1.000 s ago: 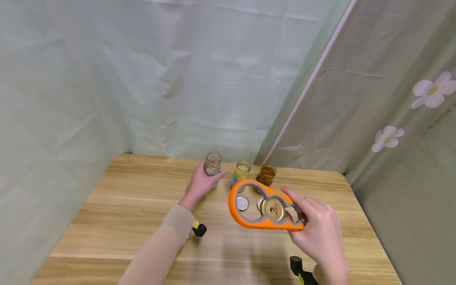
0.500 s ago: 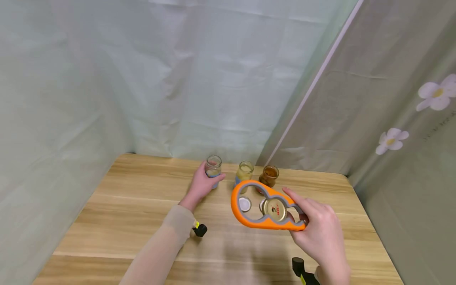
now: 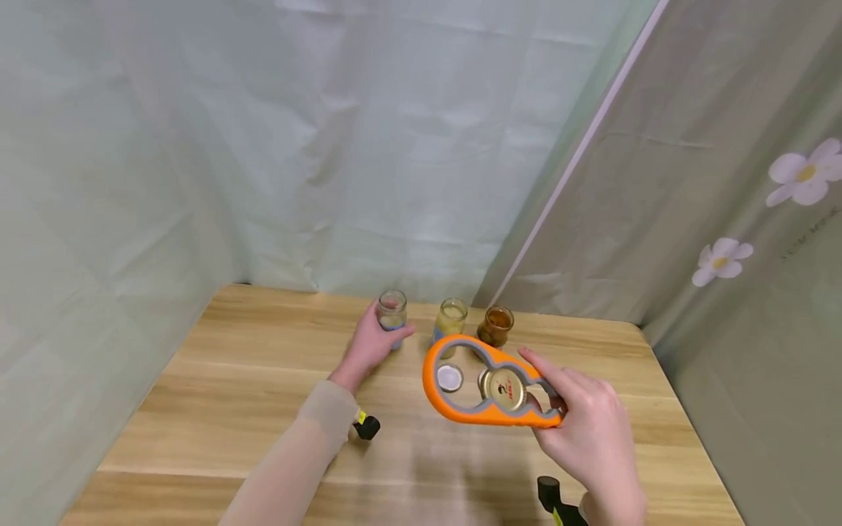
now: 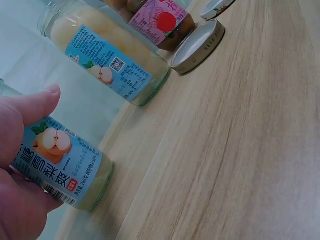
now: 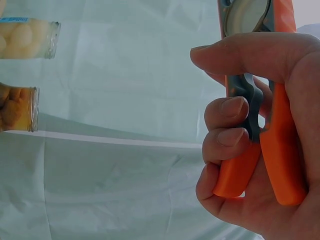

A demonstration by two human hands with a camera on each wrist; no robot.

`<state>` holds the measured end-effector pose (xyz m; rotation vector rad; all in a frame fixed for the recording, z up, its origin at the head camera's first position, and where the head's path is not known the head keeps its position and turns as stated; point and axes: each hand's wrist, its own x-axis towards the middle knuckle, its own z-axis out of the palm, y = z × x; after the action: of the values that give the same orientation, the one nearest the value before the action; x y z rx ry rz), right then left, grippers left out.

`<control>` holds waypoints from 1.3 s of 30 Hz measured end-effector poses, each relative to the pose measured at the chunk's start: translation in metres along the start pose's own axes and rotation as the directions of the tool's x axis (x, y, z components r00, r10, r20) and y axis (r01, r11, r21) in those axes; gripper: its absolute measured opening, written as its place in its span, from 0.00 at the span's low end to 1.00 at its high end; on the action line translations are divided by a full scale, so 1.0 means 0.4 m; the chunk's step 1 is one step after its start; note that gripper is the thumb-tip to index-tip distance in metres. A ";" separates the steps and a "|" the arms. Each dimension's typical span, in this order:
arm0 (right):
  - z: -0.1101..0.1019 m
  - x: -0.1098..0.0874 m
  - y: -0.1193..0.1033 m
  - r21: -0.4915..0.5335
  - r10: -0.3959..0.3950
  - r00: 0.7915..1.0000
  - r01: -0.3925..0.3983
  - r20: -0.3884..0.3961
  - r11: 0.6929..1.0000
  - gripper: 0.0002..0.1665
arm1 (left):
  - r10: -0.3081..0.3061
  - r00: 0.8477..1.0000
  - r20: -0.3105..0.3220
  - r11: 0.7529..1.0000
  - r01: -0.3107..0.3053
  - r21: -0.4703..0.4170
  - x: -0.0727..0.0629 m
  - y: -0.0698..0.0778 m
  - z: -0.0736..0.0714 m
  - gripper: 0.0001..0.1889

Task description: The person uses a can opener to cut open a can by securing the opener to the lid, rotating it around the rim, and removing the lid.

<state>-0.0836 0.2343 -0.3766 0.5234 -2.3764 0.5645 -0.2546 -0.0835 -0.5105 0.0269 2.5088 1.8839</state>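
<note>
My left hand (image 3: 370, 342) grips a glass jar (image 3: 392, 315) at the back of the table, thumb and fingers round its sides. That jar has no lid; its blue label (image 4: 60, 155) shows a pear. In my right hand (image 3: 588, 409) are the handles of an orange-and-grey jar opener (image 3: 434, 391), held up over the table. A gold lid (image 3: 505, 389) with red print sits between its toothed arms. Right of the held jar stands a second lidless, blue-labelled jar (image 3: 452, 313) of pale fruit, then a lidless jar of brown contents (image 3: 495, 325).
A lid (image 3: 450, 378) lies white inside up on the wooden table (image 3: 263, 380), seen through the opener's loop. Another lid (image 4: 218, 7) lies beside it in the left wrist view. Pale curtains (image 3: 395, 146) hang close behind the table and along its sides.
The head view has shifted slightly. Both hands keep their holds, and the jars and opener stay nearly where they were.
</note>
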 end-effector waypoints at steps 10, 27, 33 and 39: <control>-0.009 -0.006 -0.003 -0.004 -0.001 1.000 0.001 -0.012 1.000 0.40 | -0.005 1.000 -0.002 1.000 0.005 0.005 -0.025 -0.005 -0.025 0.66; 0.016 0.008 -0.020 0.014 -0.048 0.999 0.049 -0.005 0.999 0.38 | 0.093 0.990 -0.103 0.751 -0.137 -0.646 -0.299 0.217 -0.037 0.30; 0.023 0.014 -0.027 0.017 -0.043 0.999 0.043 0.013 0.999 0.39 | 0.191 0.929 0.318 0.544 0.169 -0.822 -0.342 0.241 0.003 0.15; 0.032 0.008 -0.039 0.019 -0.042 0.998 0.041 0.036 0.999 0.41 | 0.223 0.769 0.599 0.319 0.523 -0.790 -0.386 0.244 0.043 0.23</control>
<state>-0.0845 0.2142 -0.3794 0.5941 -2.3908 0.5626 -0.0991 -0.0423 -0.4227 0.3133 0.6561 2.3668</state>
